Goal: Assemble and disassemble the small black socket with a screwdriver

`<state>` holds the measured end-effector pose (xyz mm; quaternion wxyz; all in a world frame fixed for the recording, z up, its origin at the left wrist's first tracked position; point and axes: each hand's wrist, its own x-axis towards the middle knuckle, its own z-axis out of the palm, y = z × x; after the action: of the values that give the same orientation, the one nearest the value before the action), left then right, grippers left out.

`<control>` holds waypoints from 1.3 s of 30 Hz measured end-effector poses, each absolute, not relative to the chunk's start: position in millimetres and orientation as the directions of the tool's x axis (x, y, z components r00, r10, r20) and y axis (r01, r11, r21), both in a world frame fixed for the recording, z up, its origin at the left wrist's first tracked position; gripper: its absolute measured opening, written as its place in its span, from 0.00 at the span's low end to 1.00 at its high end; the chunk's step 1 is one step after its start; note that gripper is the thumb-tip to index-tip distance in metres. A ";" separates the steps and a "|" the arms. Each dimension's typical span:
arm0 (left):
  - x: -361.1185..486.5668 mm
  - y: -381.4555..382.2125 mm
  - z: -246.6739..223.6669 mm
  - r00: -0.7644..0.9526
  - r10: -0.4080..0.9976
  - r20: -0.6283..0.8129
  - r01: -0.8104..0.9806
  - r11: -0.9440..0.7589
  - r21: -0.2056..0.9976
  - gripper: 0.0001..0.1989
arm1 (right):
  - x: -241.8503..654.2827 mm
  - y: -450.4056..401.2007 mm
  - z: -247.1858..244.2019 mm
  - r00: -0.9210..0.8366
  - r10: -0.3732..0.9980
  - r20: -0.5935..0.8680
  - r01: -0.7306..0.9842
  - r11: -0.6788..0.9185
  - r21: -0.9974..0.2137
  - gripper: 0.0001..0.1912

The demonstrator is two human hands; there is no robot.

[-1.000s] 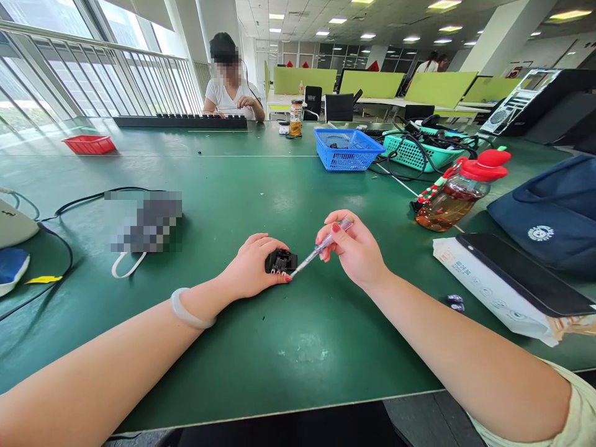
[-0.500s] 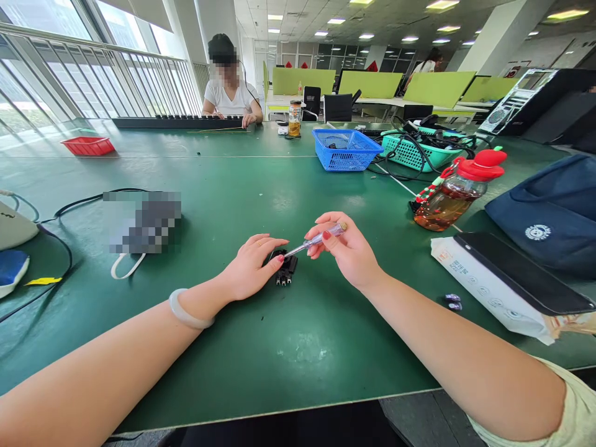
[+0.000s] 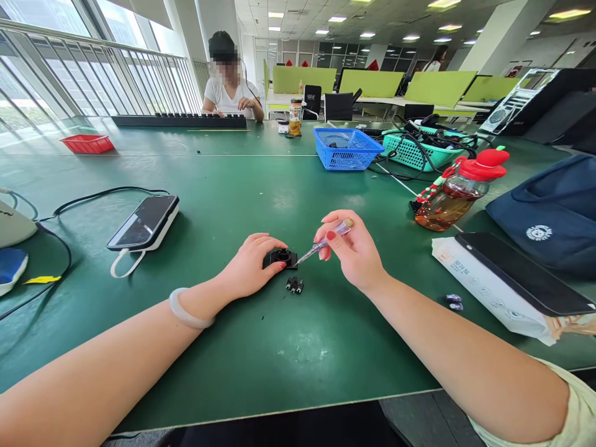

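A small black piece now lies loose on the tabletop, just in front of the black housing; half a second ago the two sat together as one block under the left hand. The screwdriver has also dropped its tip back down to the housing's right edge.

The left hand rests flat-wristed on the green tabletop, its fingers curled loosely around the near and left sides of the housing, steadying it rather than lifting it. The right hand pinches the clear-handled screwdriver between thumb and fingertips, closed firmly on the handle, shaft slanting down to the left.

A phone with a white loop strap lies well off to the left, a black cable curving past it. To the right stand a red-capped bottle of amber liquid, a white package with a dark tablet on it, and a navy bag. Farther back are a blue basket, a teal basket of cables and a red tray. Another person sits at the far end.
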<state>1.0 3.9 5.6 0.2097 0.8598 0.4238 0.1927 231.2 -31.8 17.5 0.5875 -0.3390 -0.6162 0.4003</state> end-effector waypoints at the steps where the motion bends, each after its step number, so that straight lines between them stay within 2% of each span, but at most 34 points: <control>1: 1.0 4.0 5.4 0.564 0.812 0.150 0.650 -0.549 0.526 0.18 | 231.1 -32.0 16.6 -0.077 0.878 0.472 -0.023 0.471 -0.882 0.19; 9: 0.0 5.3 4.9 0.563 0.808 0.173 0.643 -0.559 0.523 0.18 | 227.6 -30.8 11.0 -0.174 0.853 0.493 0.106 0.514 -0.851 0.16; 17: 1.3 4.8 6.4 0.560 0.808 0.183 0.649 -0.565 0.510 0.18 | 226.8 -32.9 12.9 -0.206 0.846 0.492 0.143 0.524 -0.840 0.20; 22: 0.6 4.8 5.6 0.559 0.806 0.194 0.653 -0.572 0.497 0.17 | 229.6 -34.2 14.5 -0.079 0.810 0.581 0.157 0.586 -0.795 0.17; 25: 0.9 5.0 6.1 0.560 0.804 0.202 0.651 -0.577 0.492 0.17 | 229.5 -31.9 12.7 -0.008 0.813 0.582 0.170 0.575 -0.800 0.18; 33: 2.2 4.2 7.5 0.563 0.802 0.202 0.647 -0.579 0.496 0.17 | 222.0 -26.0 8.8 -0.089 0.870 0.485 0.211 0.493 -0.844 0.20; 39: 1.9 4.1 7.3 0.557 0.806 0.201 0.654 -0.574 0.493 0.18 | 222.8 -20.1 9.5 -0.005 0.863 0.505 0.319 0.480 -0.817 0.15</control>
<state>1.9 4.1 7.3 0.1845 0.8627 0.4230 0.2068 222.8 -20.1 9.5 0.5471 -0.4450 -0.6640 0.2486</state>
